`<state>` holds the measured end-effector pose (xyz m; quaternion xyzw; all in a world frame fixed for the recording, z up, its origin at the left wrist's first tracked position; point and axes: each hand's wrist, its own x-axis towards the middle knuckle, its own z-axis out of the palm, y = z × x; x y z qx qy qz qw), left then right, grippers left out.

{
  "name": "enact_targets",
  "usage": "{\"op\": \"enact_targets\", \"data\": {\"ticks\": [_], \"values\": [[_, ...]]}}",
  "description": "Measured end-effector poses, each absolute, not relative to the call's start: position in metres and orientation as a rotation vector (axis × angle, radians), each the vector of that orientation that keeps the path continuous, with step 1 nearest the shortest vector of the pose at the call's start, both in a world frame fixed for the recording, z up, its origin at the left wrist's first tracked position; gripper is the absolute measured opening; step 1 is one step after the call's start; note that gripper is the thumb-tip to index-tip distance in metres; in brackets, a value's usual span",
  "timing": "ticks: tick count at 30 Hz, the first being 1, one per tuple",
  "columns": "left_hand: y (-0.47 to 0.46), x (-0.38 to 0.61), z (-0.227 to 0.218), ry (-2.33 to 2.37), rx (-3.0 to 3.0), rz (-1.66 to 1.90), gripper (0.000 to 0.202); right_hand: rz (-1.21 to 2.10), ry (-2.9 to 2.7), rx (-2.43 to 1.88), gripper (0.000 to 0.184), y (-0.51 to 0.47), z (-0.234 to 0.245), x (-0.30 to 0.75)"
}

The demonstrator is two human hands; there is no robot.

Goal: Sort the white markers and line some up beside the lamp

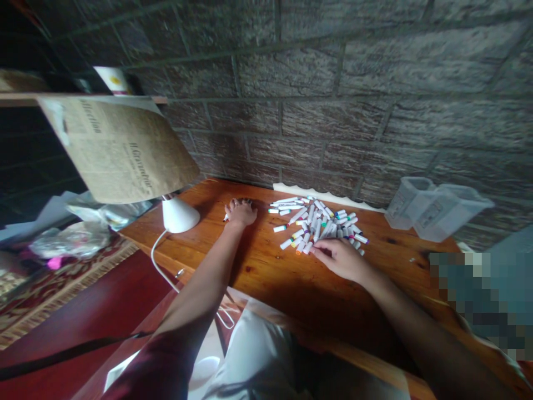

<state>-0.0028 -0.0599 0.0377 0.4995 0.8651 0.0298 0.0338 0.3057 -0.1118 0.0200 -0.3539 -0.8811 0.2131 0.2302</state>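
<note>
Right now, the loose heap of white, cylindrical markers with coloured ends [317, 218] lies on the varnished, orange-brown wooden table [262, 272] between your two hands, much nearer to your right one. Your right hand [339, 258] is at the heap's near edge, palm turned inward, with the fingers partly curled and the thumb and forefinger reaching toward a white marker with a pale pinkish end [308, 248]. Fingertips and marker meet in your view, but you cannot tell whether they have closed on it.

Your left hand [241, 213] is to the left of the heap and apart from it, palm down low over the wood, with its fingers spread forward. A slim white marker with a dark end [226, 217] pokes out at that hand's left edge; the palm hides the rest, so you cannot tell whether your fingers grip it.

Behind the heap, a white, wavy-edged strip [328, 195] runs along the foot of the dark, rough brick wall [308, 122]. To the right of the heap, well apart from your right hand, two clear plastic containers [433, 208] stand side by side. Left of your left hand stands a white, cone-shaped lamp base [179, 215] under a tan, newsprint-patterned lampshade [125, 150].
</note>
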Motion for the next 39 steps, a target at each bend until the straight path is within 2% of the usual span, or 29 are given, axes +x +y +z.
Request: {"op": "enact_targets", "data": {"ticks": [21, 30, 39], "values": [[-0.0573, 0.0023, 0.0333, 2.667, 1.580, 0.159, 0.076, 0.595, -2.437, -0.975, 0.032, -0.1110, 0.0201, 0.3063], [-0.0583, 0.0026, 0.0351, 2.637, 1.607, 0.141, 0.069, 0.584, -2.437, -0.995, 0.031, -0.1113, 0.0212, 0.3061], [-0.0590, 0.0027, 0.0364, 2.637, 1.591, 0.175, 0.072, 0.588, -2.442, -0.994, 0.032, -0.1120, 0.0208, 0.3069]]}}
